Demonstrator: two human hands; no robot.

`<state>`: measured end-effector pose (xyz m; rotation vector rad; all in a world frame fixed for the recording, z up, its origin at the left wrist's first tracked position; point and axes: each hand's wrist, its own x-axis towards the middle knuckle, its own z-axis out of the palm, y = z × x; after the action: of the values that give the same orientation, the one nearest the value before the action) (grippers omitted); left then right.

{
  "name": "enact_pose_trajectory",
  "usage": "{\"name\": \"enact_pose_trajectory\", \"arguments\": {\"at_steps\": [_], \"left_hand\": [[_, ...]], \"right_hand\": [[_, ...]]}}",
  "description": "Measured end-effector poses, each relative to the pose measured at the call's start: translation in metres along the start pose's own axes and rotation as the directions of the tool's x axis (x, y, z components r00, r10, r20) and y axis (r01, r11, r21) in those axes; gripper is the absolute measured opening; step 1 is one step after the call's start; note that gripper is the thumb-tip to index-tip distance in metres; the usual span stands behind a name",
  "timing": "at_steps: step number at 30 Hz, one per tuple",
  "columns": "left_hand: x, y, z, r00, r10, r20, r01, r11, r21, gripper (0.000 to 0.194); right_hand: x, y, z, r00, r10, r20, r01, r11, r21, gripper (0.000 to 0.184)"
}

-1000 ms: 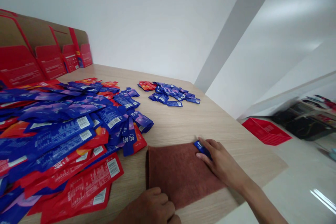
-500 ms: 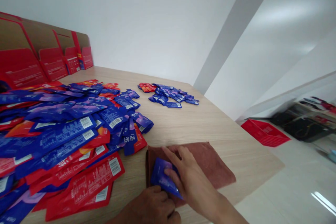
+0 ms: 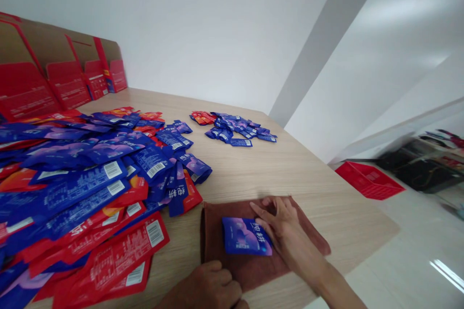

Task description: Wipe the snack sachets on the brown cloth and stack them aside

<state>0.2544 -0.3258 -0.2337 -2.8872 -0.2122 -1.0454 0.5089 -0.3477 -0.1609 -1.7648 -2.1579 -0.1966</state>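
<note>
A blue and purple packet (image 3: 246,236) lies flat on a dark red cloth (image 3: 217,224) at the near edge of the wooden table (image 3: 290,169). My right hand (image 3: 286,227) rests on the cloth with its fingers stretched out, the fingertips against the packet's right edge. My left hand (image 3: 208,285) is curled closed at the cloth's near left corner, pressing on it; whether it grips the cloth I cannot tell.
A big heap of blue and red packets (image 3: 79,188) covers the table's left side. A smaller pile of packets (image 3: 232,130) lies further back. Folded red cartons (image 3: 54,82) lean at the far left. A red bin (image 3: 368,181) stands on the floor to the right.
My right hand carried the packet from the cloth's far right corner to the left, then laid it flat in the middle and slid right. The left hand stayed put.
</note>
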Motion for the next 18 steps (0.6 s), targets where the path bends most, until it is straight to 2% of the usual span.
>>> {"name": "enact_pose_trajectory", "arguments": {"at_steps": [3, 7, 10, 12, 14, 16, 18], "left_hand": [[0.002, 0.000, -0.003, 0.998, 0.003, -0.056, -0.002, 1.000, 0.008, 0.043], [0.003, 0.001, -0.002, 0.999, 0.021, -0.045, -0.020, 0.999, 0.031, 0.039], [0.002, 0.001, 0.000, 0.995, -0.020, -0.096, 0.021, 1.000, 0.004, 0.043], [0.003, 0.001, -0.001, 0.992, -0.030, -0.126, 0.029, 1.000, -0.012, 0.044], [0.003, 0.001, -0.002, 0.993, -0.011, -0.119, 0.010, 1.000, -0.011, 0.044], [0.003, 0.000, -0.003, 0.997, 0.027, -0.069, -0.027, 1.000, 0.008, 0.044], [0.002, 0.000, -0.002, 0.999, 0.031, -0.033, -0.031, 0.999, 0.021, 0.045]], "right_hand": [[-0.004, -0.008, -0.009, 1.000, -0.026, -0.007, 0.026, 0.997, 0.073, 0.047], [-0.004, -0.044, -0.020, 0.969, -0.180, 0.169, 0.138, 0.962, 0.237, 0.051], [0.001, -0.054, -0.019, 0.949, -0.200, 0.245, 0.124, 0.948, 0.292, 0.045], [0.005, -0.047, -0.015, 0.956, -0.181, 0.230, 0.112, 0.952, 0.283, 0.045], [0.008, -0.031, -0.009, 0.976, -0.147, 0.160, 0.109, 0.968, 0.226, 0.044], [0.011, -0.012, -0.003, 0.993, -0.099, 0.068, 0.090, 0.989, 0.121, 0.042], [0.011, 0.005, 0.000, 0.997, -0.072, 0.027, 0.071, 0.997, 0.013, 0.043]]}}
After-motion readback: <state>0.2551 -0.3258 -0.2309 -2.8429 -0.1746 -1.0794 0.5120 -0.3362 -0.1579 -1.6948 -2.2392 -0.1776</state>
